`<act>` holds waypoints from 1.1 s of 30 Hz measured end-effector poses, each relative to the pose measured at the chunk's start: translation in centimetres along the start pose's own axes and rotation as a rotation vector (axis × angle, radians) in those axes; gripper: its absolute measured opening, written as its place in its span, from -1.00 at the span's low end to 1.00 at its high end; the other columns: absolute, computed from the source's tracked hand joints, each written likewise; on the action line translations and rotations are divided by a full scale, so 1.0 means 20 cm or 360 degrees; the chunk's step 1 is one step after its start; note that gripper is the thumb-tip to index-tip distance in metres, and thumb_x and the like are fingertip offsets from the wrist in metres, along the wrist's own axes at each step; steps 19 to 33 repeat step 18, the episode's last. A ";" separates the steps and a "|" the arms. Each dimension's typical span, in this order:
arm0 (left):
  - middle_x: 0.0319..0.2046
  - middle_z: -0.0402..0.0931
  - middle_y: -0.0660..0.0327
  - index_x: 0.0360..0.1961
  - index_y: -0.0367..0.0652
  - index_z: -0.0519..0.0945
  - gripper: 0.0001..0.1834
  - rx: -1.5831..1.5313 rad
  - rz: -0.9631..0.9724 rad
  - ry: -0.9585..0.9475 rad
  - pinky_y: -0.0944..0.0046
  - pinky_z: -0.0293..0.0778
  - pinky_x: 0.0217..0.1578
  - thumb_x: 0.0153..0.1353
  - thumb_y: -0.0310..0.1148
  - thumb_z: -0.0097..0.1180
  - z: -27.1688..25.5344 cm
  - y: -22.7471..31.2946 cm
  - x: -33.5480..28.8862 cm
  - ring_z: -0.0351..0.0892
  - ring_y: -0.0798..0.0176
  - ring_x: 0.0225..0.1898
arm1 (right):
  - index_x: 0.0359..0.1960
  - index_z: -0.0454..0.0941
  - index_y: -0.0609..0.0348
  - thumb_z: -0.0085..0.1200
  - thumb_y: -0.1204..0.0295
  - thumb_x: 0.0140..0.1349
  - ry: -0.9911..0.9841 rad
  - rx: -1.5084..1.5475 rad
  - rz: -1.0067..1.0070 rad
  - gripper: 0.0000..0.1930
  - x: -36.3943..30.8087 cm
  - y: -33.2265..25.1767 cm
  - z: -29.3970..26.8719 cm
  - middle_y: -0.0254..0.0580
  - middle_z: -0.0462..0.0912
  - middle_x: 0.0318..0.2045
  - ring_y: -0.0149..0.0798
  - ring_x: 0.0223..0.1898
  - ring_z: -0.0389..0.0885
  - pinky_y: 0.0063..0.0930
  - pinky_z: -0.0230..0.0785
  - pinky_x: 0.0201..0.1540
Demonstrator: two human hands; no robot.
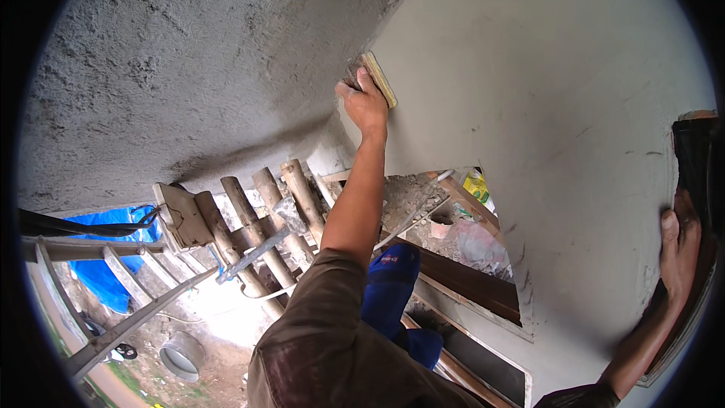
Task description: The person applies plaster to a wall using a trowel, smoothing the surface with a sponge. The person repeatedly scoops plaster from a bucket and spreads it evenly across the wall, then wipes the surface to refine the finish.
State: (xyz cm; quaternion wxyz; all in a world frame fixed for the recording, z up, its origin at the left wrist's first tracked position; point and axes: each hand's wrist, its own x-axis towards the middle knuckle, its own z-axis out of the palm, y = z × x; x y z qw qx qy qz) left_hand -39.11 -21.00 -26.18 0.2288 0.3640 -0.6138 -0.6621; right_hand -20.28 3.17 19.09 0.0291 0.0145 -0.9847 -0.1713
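My left hand [365,106] is closed on a rectangular hand float [381,79] with a yellowish edge. The float rests against the smooth grey plastered wall [483,68], close to the corner where it meets a rough grey surface [189,53]. My left arm stretches upward through the middle of the view. At the far right, my right hand [677,249] lies against the edge of a dark opening [691,159] in the wall. Its fingers point upward along that edge, with the thumb on the wall side, and some of the fingers are partly hidden.
Round wooden poles [245,211] and a wooden block [181,215] stand below left, beside a metal ladder-like frame [143,298]. Farther down are a blue tarp [106,257] and a metal pot [181,355]. Rubble [411,196] and a yellow bag [476,185] lie beyond a triangular gap.
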 end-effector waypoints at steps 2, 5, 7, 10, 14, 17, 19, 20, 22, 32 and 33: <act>-0.35 0.51 -0.29 -0.18 -0.38 0.32 -0.53 0.0113 0.0046 -0.0083 -0.07 0.41 -0.24 0.37 -0.06 -0.05 -0.06 -0.01 -0.02 0.56 -0.24 -0.30 | 0.16 0.35 0.55 -0.21 -0.26 0.29 0.0017 0.0011 0.0010 -0.10 0.02 0.04 0.04 0.31 0.40 0.18 0.13 0.29 0.29 -0.18 0.02 0.36; -0.35 0.52 -0.28 -0.21 -0.38 0.32 -0.56 0.0119 0.0164 -0.0376 -0.04 0.42 -0.24 0.37 -0.11 -0.01 -0.21 -0.08 -0.33 0.57 -0.21 -0.29 | 0.17 0.34 0.55 -0.21 -0.26 0.29 -0.0027 -0.0008 0.0081 -0.10 -0.01 0.04 0.01 0.31 0.38 0.20 0.12 0.30 0.27 -0.17 0.01 0.36; -0.35 0.54 -0.20 -0.25 -0.37 0.35 -0.58 -0.0040 0.0113 -0.0421 0.01 0.43 -0.25 0.36 -0.13 0.02 -0.29 -0.23 -0.48 0.56 -0.08 -0.31 | 0.18 0.33 0.54 -0.17 -0.26 0.27 0.0006 -0.0005 0.0115 -0.09 -0.01 0.06 0.01 0.30 0.37 0.21 0.10 0.30 0.28 -0.17 0.04 0.35; -0.36 0.54 0.02 -0.30 -0.34 0.40 -0.61 -0.0310 -0.0226 -0.0337 0.17 0.43 -0.29 0.37 -0.15 0.04 -0.34 -0.49 -0.45 0.48 0.22 -0.35 | 0.22 0.28 0.51 -0.08 -0.25 0.25 0.0124 0.0042 0.0213 -0.10 -0.05 0.18 0.05 0.26 0.34 0.23 0.05 0.30 0.28 -0.16 0.08 0.33; -0.39 0.49 0.24 -0.29 -0.28 0.44 -0.65 -0.0645 -0.0295 0.0004 0.32 0.41 -0.31 0.38 -0.15 0.05 -0.29 -0.77 -0.03 0.39 0.40 -0.37 | 0.30 0.17 0.46 -0.07 -0.17 0.29 0.0161 0.0107 0.0238 -0.13 -0.06 0.24 0.07 0.22 0.26 0.29 0.04 0.33 0.22 -0.13 0.04 0.36; -0.43 0.49 0.27 -0.31 -0.23 0.44 -0.62 -0.0753 -0.0295 0.0081 0.36 0.42 -0.36 0.36 -0.08 0.06 -0.19 -0.92 0.16 0.41 0.43 -0.41 | 0.31 0.16 0.44 -0.06 -0.15 0.30 0.0156 0.0063 0.0231 -0.15 -0.07 0.27 0.05 0.19 0.26 0.30 0.05 0.34 0.21 -0.12 0.02 0.38; -0.36 0.54 0.24 -0.27 -0.27 0.45 -0.60 -0.0764 -0.0398 0.0047 0.37 0.43 -0.28 0.35 -0.07 0.07 -0.16 -1.02 0.21 0.46 0.41 -0.34 | 0.31 0.16 0.44 -0.06 -0.15 0.30 0.0164 0.0057 0.0230 -0.15 -0.06 0.27 0.06 0.19 0.26 0.30 0.05 0.34 0.21 -0.12 0.02 0.38; -0.36 0.54 0.24 -0.27 -0.27 0.45 -0.60 -0.0764 -0.0398 0.0047 0.37 0.43 -0.28 0.35 -0.07 0.07 -0.16 -1.02 0.21 0.46 0.41 -0.34 | 0.31 0.16 0.44 -0.06 -0.15 0.30 0.0164 0.0057 0.0230 -0.15 -0.06 0.27 0.06 0.19 0.26 0.30 0.05 0.34 0.21 -0.12 0.02 0.38; -0.36 0.54 0.24 -0.27 -0.27 0.45 -0.60 -0.0764 -0.0398 0.0047 0.37 0.43 -0.28 0.35 -0.07 0.07 -0.16 -1.02 0.21 0.46 0.41 -0.34 | 0.31 0.16 0.44 -0.06 -0.15 0.30 0.0164 0.0057 0.0230 -0.15 -0.06 0.27 0.06 0.19 0.26 0.30 0.05 0.34 0.21 -0.12 0.02 0.38; -0.36 0.54 0.24 -0.27 -0.27 0.45 -0.60 -0.0764 -0.0398 0.0047 0.37 0.43 -0.28 0.35 -0.07 0.07 -0.16 -1.02 0.21 0.46 0.41 -0.34 | 0.31 0.16 0.44 -0.06 -0.15 0.30 0.0164 0.0057 0.0230 -0.15 -0.06 0.27 0.06 0.19 0.26 0.30 0.05 0.34 0.21 -0.12 0.02 0.38; -0.36 0.54 0.24 -0.27 -0.27 0.45 -0.60 -0.0764 -0.0398 0.0047 0.37 0.43 -0.28 0.35 -0.07 0.07 -0.16 -1.02 0.21 0.46 0.41 -0.34 | 0.31 0.16 0.44 -0.06 -0.15 0.30 0.0164 0.0057 0.0230 -0.15 -0.06 0.27 0.06 0.19 0.26 0.30 0.05 0.34 0.21 -0.12 0.02 0.38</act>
